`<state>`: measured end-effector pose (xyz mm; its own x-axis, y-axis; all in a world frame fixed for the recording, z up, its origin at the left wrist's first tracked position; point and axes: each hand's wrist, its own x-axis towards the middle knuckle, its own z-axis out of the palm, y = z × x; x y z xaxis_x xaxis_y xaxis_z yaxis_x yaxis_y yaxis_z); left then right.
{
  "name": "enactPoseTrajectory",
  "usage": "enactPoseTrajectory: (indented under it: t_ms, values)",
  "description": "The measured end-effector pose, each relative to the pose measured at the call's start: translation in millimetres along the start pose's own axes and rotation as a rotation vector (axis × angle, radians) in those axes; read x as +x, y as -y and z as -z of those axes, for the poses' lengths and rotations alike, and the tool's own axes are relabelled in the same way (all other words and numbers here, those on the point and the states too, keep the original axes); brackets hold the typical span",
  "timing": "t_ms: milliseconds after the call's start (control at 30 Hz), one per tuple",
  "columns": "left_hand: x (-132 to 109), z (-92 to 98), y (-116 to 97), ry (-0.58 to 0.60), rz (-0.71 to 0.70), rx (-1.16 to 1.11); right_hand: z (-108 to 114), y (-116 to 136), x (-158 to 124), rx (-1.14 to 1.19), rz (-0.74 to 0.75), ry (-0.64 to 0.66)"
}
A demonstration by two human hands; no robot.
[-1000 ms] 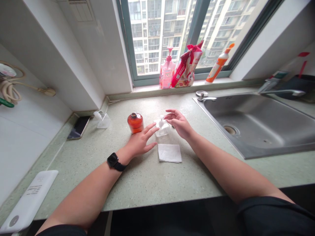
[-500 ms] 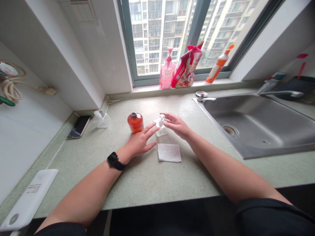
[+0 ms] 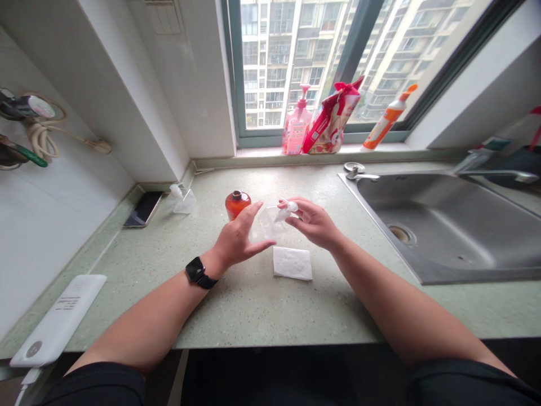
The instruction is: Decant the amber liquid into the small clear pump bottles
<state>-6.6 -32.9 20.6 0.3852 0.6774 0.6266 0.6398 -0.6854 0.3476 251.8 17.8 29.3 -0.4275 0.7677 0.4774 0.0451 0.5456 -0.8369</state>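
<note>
A small clear pump bottle with a white pump head is tilted, its base toward the left. My right hand has its fingers closed around the pump head. To the left of the bottle, my left hand is open, thumb and fingers apart with nothing between them. Just behind that hand stands an amber bottle without a cap, its lower part hidden by the hand. A folded white tissue lies on the counter in front of the pump bottle.
A second clear pump bottle and a phone are at the left back. A white power bank lies at the front left. On the right is the steel sink. A pink pump bottle stands on the windowsill.
The clear pump bottle has gone from upright to tilted, with my right hand now gripping its pump head. My left hand has turned and its thumb and fingers spread. The view shifted slightly.
</note>
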Motion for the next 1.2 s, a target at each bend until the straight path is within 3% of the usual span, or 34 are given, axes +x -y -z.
enactPoseTrajectory:
  t_ms: [100, 333, 533, 933, 1067, 1200]
  values:
    - [0.2, 3.6, -3.9, 0.004, 0.033, 0.02, -7.6, 9.7, -3.0, -0.054, 0.059, 0.048]
    - [0.8, 6.3, -11.5, -0.019, 0.043, 0.039, -18.8, 14.6, -6.5, -0.135, 0.119, -0.025]
    - [0.6, 8.8, -8.6, -0.005, -0.059, -0.02, -11.7, 20.5, -5.5, -0.156, 0.136, 0.102]
    - [3.8, 10.0, -27.7, -0.065, -0.007, 0.027, -10.3, 31.8, -7.0, -0.124, 0.112, -0.061]
    - [6.6, 25.2, -35.4, -0.178, -0.038, 0.028, -7.3, 29.7, -6.7, -0.002, 0.089, -0.049]
    - [12.2, 67.0, -22.8, -0.422, 0.088, 0.022, 3.3, 3.4, -2.3, 0.119, -0.022, -0.168]
